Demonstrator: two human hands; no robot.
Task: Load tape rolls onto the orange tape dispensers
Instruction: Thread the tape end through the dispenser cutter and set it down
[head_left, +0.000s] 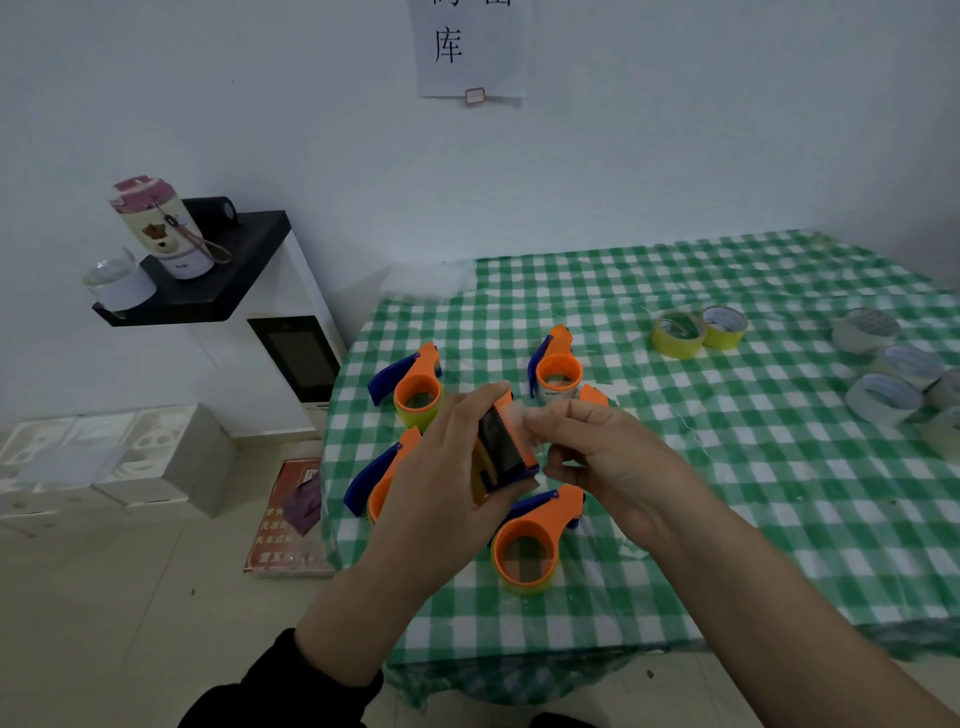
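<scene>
My left hand (441, 467) grips an orange tape dispenser (506, 447) held up over the table, its cutter end toward me. My right hand (608, 457) pinches the clear tape end (532, 423) at that dispenser's blade. Several other orange dispensers with blue handles lie on the green checked cloth: one at the back left (415, 387), one at the back (556, 369), one at the left (384, 478) and one nearest me (530, 545). Two yellow tape rolls (696, 330) sit further back. Several clear tape rolls (893, 374) lie at the right edge.
The table with the green checked cloth (727, 519) stands against a white wall. To the left is a white cabinet (291, 332) whose black shelf carries a pink-lidded bottle (161, 228). White boxes (104, 462) and a red booklet (291, 519) lie on the floor.
</scene>
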